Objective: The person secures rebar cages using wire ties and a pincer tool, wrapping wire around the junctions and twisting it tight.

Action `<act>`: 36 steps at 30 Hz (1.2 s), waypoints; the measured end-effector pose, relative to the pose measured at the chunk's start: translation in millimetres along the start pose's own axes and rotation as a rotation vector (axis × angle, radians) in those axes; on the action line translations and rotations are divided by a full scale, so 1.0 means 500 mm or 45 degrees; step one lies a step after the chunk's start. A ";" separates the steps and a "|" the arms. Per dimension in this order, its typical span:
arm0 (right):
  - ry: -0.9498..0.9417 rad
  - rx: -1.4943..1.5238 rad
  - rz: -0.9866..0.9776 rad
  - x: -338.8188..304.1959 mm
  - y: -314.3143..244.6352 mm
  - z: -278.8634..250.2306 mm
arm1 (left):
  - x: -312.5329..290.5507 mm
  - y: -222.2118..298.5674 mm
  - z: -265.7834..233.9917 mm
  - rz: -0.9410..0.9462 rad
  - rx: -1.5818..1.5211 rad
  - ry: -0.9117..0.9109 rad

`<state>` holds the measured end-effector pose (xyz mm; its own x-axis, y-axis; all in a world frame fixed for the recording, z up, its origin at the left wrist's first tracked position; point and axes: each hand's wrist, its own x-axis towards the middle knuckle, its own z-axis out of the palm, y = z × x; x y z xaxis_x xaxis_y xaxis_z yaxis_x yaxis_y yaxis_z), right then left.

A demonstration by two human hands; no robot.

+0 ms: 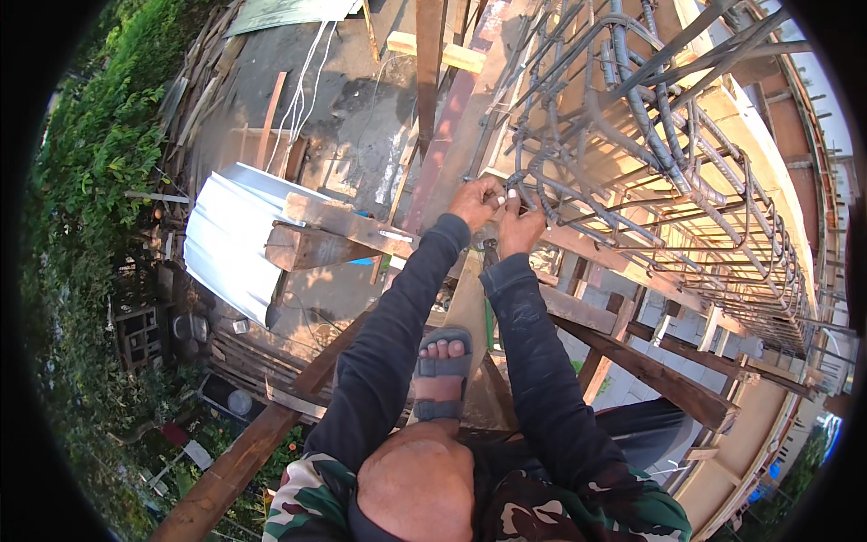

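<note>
My left hand point(476, 203) and my right hand point(521, 226) are close together at the near end of a rebar cage point(695, 181). The fingers of both are bent and pinched; whatever lies between them is too thin or small to make out, though short bar ends and wire sit right beside them. Dark, ribbed bars point(623, 72) and thinner square stirrups point(748, 203) form the cage, which lies along wooden formwork point(768, 135). Just below my hands, a dark metal tool point(489, 253), its kind unclear, rests near a narrow plank.
My sandalled foot point(441, 375) stands on a narrow plank, high above the ground. Timber beams point(632, 366) cross to the right, and another beam point(244, 461) runs lower left. White corrugated sheet point(233, 239) and sawn timber point(316, 244) lie left, with green foliage point(99, 172) beyond.
</note>
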<state>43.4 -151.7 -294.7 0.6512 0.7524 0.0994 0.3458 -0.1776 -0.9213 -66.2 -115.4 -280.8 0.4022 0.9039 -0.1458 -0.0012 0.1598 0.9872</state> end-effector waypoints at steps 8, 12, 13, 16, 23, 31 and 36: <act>0.018 -0.372 0.204 -0.007 -0.090 -0.028 | -0.012 0.030 -0.007 -0.060 0.282 0.047; 0.001 -0.073 0.236 0.013 0.008 0.006 | -0.009 0.023 0.005 0.010 0.191 0.085; -0.053 0.037 0.296 0.009 0.014 0.007 | -0.011 0.021 0.010 -0.013 0.079 0.091; -0.133 0.223 0.410 0.001 0.026 0.007 | -0.016 0.040 0.014 -0.032 0.199 0.101; -0.330 0.511 0.433 -0.021 -0.045 -0.029 | -0.012 0.020 0.021 0.285 0.516 0.308; -0.300 0.605 0.537 0.006 -0.042 -0.040 | -0.014 0.044 0.022 0.372 0.721 0.270; -0.338 0.599 0.468 0.002 -0.070 -0.048 | -0.020 0.056 0.020 0.399 0.662 0.268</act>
<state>48.1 -160.0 -253.2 0.4610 0.8372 -0.2942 -0.2396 -0.2018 -0.9497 -60.9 -123.9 -251.1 0.2665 0.9434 0.1973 0.3756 -0.2901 0.8802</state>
